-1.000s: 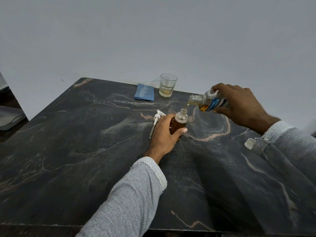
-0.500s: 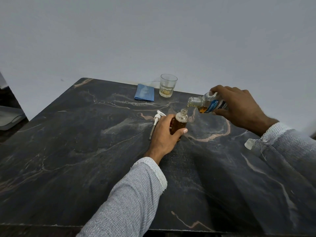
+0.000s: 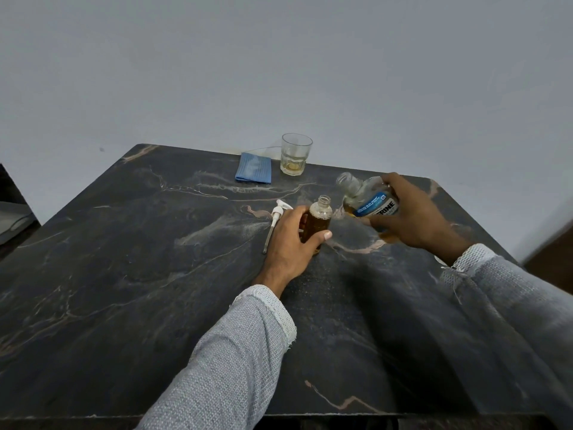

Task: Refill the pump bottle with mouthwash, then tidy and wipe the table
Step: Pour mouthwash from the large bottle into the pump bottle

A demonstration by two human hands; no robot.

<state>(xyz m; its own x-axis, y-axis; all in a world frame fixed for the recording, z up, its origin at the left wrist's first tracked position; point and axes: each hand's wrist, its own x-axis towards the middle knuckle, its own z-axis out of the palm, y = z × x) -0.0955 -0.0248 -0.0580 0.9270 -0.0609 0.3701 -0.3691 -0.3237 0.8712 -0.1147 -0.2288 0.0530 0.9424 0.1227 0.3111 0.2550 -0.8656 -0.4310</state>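
Observation:
A small clear pump bottle (image 3: 319,217) stands open-necked on the dark marble table (image 3: 155,274), nearly full of amber mouthwash. My left hand (image 3: 288,243) grips its body. To its right, my right hand (image 3: 412,218) holds the mouthwash bottle (image 3: 369,201) with a blue label, tilted with its open mouth raised up and to the left, away from the pump bottle's neck. A little amber liquid sits in its lower part. The white pump head (image 3: 276,218) with its tube lies on the table just left of my left hand.
A folded blue cloth (image 3: 253,171) lies at the table's far edge, beside a drinking glass (image 3: 294,154) with a little yellowish liquid. A pale wall rises behind the table. A small white object (image 3: 441,261) shows at my right sleeve.
The mouthwash bottle has tipped back, its mouth lifted off the pump bottle's neck, and the pouring has stopped. My left hand stays on the pump bottle.

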